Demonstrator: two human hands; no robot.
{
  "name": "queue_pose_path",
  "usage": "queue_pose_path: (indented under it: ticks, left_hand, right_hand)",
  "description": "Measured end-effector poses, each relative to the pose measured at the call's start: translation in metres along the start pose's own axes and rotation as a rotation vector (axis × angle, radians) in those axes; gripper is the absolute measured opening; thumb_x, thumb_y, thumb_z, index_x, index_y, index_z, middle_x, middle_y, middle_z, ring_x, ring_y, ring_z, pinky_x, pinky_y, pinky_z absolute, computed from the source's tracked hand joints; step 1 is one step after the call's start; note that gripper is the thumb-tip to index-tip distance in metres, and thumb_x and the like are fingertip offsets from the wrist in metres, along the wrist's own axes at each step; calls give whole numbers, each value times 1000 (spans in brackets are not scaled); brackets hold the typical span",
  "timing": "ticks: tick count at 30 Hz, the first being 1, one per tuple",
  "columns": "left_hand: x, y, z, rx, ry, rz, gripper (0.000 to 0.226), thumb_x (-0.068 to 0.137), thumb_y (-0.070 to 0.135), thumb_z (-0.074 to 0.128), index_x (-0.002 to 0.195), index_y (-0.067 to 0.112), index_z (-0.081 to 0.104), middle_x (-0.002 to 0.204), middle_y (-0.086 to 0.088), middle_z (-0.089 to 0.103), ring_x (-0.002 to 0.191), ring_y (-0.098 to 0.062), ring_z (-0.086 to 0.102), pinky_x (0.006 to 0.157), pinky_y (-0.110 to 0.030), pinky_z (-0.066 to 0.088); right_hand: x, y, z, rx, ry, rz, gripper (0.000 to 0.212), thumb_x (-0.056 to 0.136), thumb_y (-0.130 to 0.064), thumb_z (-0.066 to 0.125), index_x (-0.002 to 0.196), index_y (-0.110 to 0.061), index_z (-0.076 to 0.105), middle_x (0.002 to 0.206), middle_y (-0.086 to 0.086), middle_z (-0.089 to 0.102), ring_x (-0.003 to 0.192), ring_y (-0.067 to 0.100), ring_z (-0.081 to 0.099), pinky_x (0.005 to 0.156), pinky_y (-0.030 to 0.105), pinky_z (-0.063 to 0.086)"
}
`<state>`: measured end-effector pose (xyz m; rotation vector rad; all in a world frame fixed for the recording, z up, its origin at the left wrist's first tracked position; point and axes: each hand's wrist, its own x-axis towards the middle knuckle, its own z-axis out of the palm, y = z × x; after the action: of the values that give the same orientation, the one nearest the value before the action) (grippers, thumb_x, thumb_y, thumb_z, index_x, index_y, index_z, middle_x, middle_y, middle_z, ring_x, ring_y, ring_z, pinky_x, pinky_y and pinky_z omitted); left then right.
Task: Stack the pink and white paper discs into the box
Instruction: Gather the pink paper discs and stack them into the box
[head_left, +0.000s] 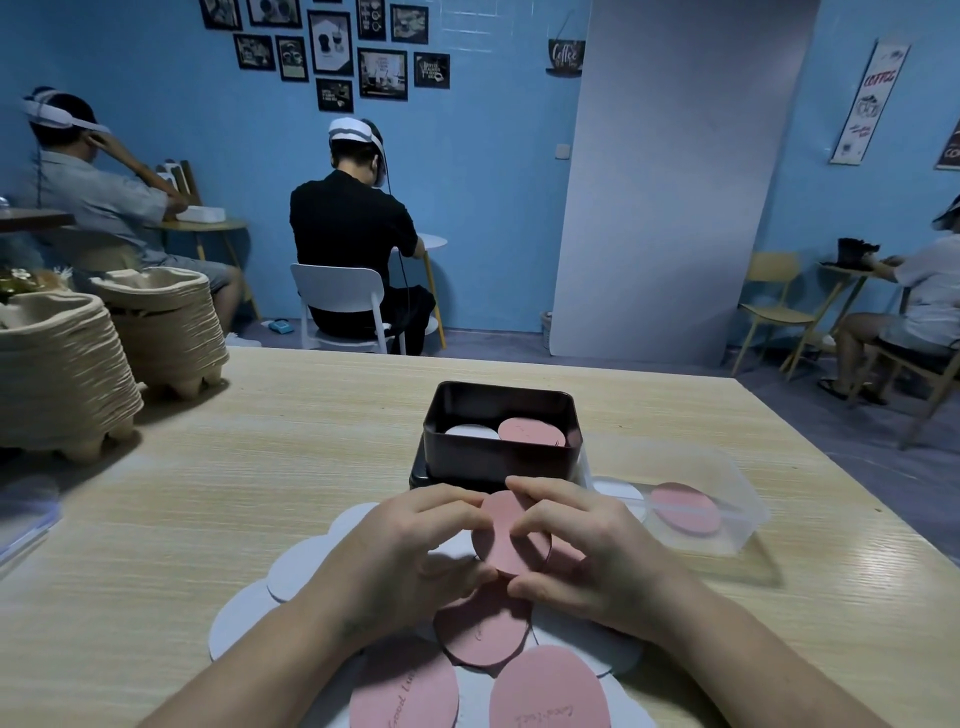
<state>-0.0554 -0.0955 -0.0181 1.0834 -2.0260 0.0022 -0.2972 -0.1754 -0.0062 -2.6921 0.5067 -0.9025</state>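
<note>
Two disc stacks (529, 431) sit inside black box (498, 461)

Blue walls (493, 208) all round, and the light is dim and even. On the far wall hangs a cluster of black-framed pictures (332, 47), with a small coffee sign (566, 54) beside them. A tall white panel (675, 182) leans against the wall at the right, and past it hangs a long coffee banner (870, 101). The floor (831, 441) is purplish-grey. A person in black (353, 234) sits on a white chair (337, 306), back turned, at a small round table (434, 241). Another person (104, 202) sits far left, a third (924, 296) at the right edge near a yellow chair (774, 301). Up close is a pale wood-grain tabletop (260, 441).
</note>
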Motion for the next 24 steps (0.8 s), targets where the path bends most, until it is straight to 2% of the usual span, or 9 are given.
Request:
queue_pose_path:
  ticks: [5, 8, 11, 14, 17, 20, 22, 24]
  left_hand:
    - [-1, 1, 0, 71, -45, 1, 21, 90, 45, 74, 97, 26, 69, 119, 11, 69, 105, -3, 65, 80, -16, 52]
    - [-1, 4, -3, 77, -85, -15, 22, 91, 44, 73, 102, 26, 69, 123, 14, 68, 109, -5, 66, 83, -28, 56]
    - [-2, 7, -8, 68, -90, -52, 24, 91, 38, 73, 111, 26, 70, 124, 15, 68, 115, -1, 64, 86, -31, 57]
    - [-4, 8, -15, 67, -129, -77, 23, 92, 36, 72, 113, 28, 68, 112, 18, 69, 103, -3, 66, 80, -32, 56]
    - [-4, 9, -21, 83, -187, -126, 16, 91, 38, 70, 105, 31, 68, 96, 19, 66, 88, 0, 62, 72, -27, 53]
    - [-10, 9, -26, 101, -259, -143, 16, 88, 42, 70, 100, 32, 68, 90, 16, 64, 86, -2, 59, 75, -32, 52]
    - [-15, 9, -28, 97, -287, -158, 22, 84, 45, 73, 103, 34, 69, 95, 17, 65, 94, -3, 59, 83, -35, 52]
    - [-18, 11, -30, 92, -318, -164, 36, 79, 54, 77, 109, 36, 68, 104, 21, 66, 104, 1, 58, 90, -31, 50]
  right_hand:
    - [1, -3, -3, -40, -23, -17, 29, 86, -48, 76, 94, -22, 68, 136, -1, 64, 126, 2, 58, 96, 19, 48]
    - [1, -4, -4, -21, -28, -6, 32, 87, -50, 77, 91, -20, 68, 129, -5, 63, 111, 7, 64, 85, 23, 53]
    - [-1, -3, -7, 0, -24, 6, 32, 85, -51, 79, 89, -21, 67, 126, -7, 63, 107, 7, 65, 82, 29, 55]
    - [-4, 0, -9, 5, -29, 23, 30, 83, -48, 82, 89, -23, 67, 126, -8, 63, 106, 4, 64, 78, 25, 54]
    - [-5, -1, -10, 23, -68, 48, 29, 82, -48, 83, 89, -26, 66, 126, -10, 62, 100, 4, 64, 70, 16, 49]
    - [-5, -2, -12, 27, -109, 64, 30, 80, -45, 83, 97, -27, 67, 125, -12, 61, 104, 0, 61, 78, 14, 48]
    - [-5, -3, -16, 30, -121, 72, 33, 79, -42, 83, 105, -27, 69, 124, -14, 60, 109, 2, 60, 87, 17, 48]
    - [-6, -4, -19, 22, -139, 88, 32, 79, -41, 83, 105, -29, 68, 123, -16, 58, 111, 4, 60, 91, 20, 49]
